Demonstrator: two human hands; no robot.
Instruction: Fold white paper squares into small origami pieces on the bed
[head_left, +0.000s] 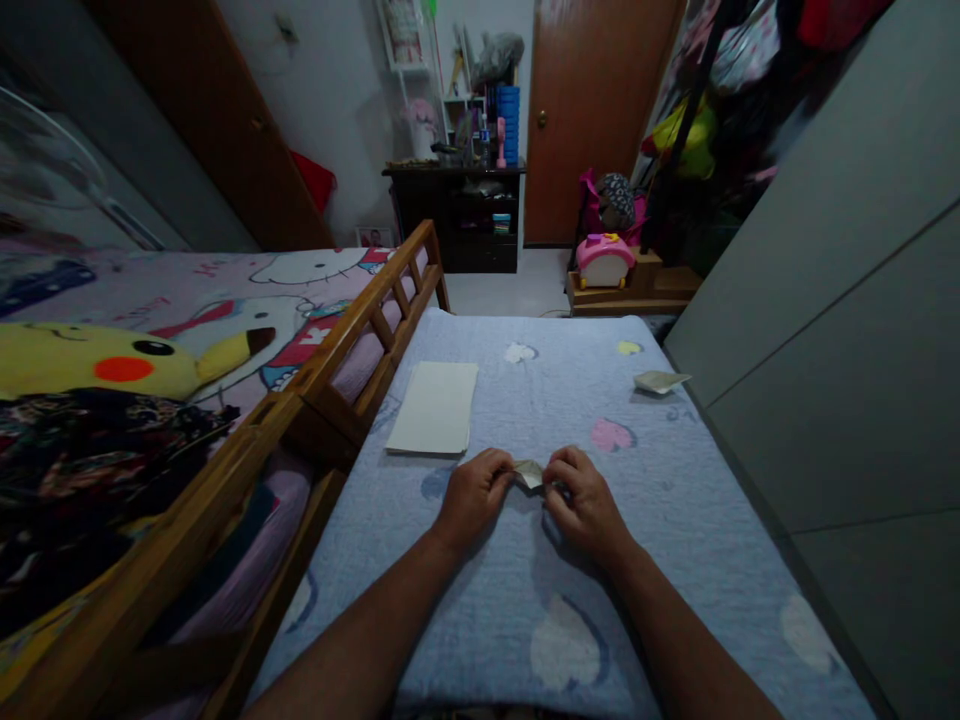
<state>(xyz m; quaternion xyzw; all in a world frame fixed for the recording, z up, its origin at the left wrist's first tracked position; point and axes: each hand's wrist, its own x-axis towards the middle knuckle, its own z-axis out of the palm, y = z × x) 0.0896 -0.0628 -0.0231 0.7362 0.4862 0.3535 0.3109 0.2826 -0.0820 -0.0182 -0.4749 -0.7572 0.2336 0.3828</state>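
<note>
A small folded piece of pale paper point(529, 473) lies on the blue blanket point(540, 600) between my two hands. My left hand point(474, 496) pinches its left end with curled fingers. My right hand point(583, 498) pinches its right end the same way. Both hands rest on the blanket, and most of the paper is hidden under the fingers. A stack of flat cream sheets point(435, 408) lies just beyond my left hand. A finished folded paper shape point(660, 381) sits farther off at the right, near the grey wall.
A wooden bed rail point(352, 340) borders the blanket on the left, with a yellow plush toy point(112, 362) on the bed beyond it. A grey cabinet wall point(840, 330) runs along the right. A dark shelf unit point(457, 215) and a brown door point(592, 110) stand at the back.
</note>
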